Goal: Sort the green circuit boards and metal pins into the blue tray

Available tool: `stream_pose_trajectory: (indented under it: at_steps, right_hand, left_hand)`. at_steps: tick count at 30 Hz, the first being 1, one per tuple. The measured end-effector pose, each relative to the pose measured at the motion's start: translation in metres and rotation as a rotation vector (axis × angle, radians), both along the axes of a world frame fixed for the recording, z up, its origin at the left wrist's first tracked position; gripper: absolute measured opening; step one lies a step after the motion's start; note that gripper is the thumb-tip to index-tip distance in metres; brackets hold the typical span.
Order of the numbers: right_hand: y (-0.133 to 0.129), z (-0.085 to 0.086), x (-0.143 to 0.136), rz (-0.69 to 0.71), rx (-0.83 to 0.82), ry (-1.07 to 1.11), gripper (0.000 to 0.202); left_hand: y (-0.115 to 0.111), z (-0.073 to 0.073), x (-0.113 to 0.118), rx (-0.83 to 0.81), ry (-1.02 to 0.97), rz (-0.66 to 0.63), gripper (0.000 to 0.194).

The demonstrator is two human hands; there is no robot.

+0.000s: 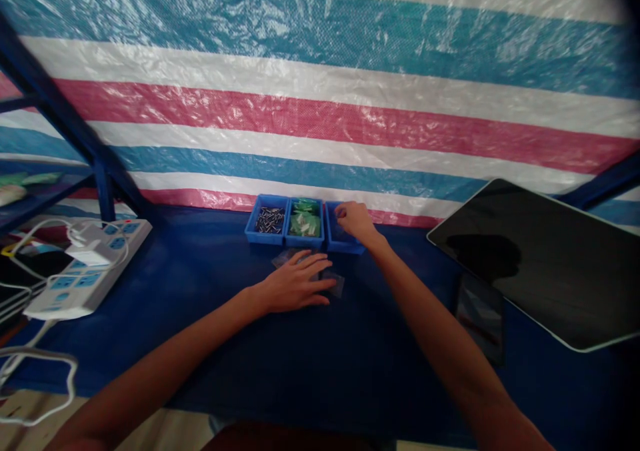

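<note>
My left hand [300,282] lies palm down with its fingers spread, over small clear plastic bags [334,283] on the blue table [380,364]. Over the right-hand blue bin [345,245], the fingers of my right hand [356,221] are bent together; whatever they may hold is too small to make out. That bin's contents are partly covered by the hand. Beside it, the middle blue bin [304,241] contains green packets [305,223]. Many small metal pins or screws [271,220] fill the left blue bin [265,238].
A white power strip [95,277] with a plugged-in charger [90,245] and cables stands at the left. At the right lie a large dark-screened panel [560,264] and a dark phone-like slab [480,314]. Striped plastic sheeting [320,111] hangs behind the table.
</note>
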State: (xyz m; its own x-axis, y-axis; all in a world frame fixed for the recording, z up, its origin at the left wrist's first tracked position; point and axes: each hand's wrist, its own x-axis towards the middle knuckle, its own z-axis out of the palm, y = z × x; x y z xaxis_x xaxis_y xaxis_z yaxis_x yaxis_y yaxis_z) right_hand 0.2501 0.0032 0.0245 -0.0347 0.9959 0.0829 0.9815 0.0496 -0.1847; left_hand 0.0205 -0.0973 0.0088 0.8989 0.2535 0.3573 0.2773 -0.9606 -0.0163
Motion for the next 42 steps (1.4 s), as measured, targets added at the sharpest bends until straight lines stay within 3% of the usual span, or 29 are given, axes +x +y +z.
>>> stream_pose_trajectory:
  at_steps: [2,5,8,11,15,18,24,30,34,38,42]
  right_hand:
    - [-0.006,0.007,0.002,-0.017,0.056,0.052,0.032]
    - [-0.021,0.021,0.004,-0.030,0.218,0.269,0.030]
    - [-0.043,0.038,0.005,0.005,0.278,0.487,0.030]
    - [-0.065,0.052,0.004,0.118,0.201,0.694,0.027]
    - [-0.082,0.054,-0.008,0.367,-0.050,0.815,0.025]
    - [-0.088,0.047,-0.026,0.522,-0.153,0.761,0.021]
    - [-0.093,0.036,-0.052,0.686,-0.093,0.379,0.026]
    - [-0.090,0.034,-0.048,0.668,0.025,0.302,0.038]
    - [-0.082,0.030,-0.040,0.570,0.103,0.272,0.033]
    - [-0.067,0.019,-0.028,0.363,0.219,0.246,0.026]
    - [-0.052,0.013,-0.014,0.278,0.279,0.284,0.024]
  left_hand:
    - [0.001,-0.004,-0.003,-0.026,0.015,-0.017,0.038]
    - [0.005,-0.009,-0.009,-0.052,0.023,0.028,0.039]
    - [0.007,-0.010,-0.015,-0.047,-0.020,0.042,0.034]
    - [0.006,-0.008,-0.022,-0.017,-0.176,0.088,0.026]
    - [0.012,-0.010,-0.035,0.008,-0.520,0.300,0.020]
    - [0.023,-0.013,-0.040,0.039,-0.593,0.448,0.020]
    - [0.041,-0.018,-0.040,0.031,-0.483,0.673,0.027]
    - [0.051,-0.027,-0.046,-0.018,-0.489,0.741,0.020]
    - [0.052,-0.030,-0.047,-0.042,-0.469,0.744,0.019]
    - [0.050,-0.022,-0.045,-0.078,-0.420,0.780,0.022]
    - [0.055,-0.007,-0.040,-0.074,-0.428,0.731,0.022]
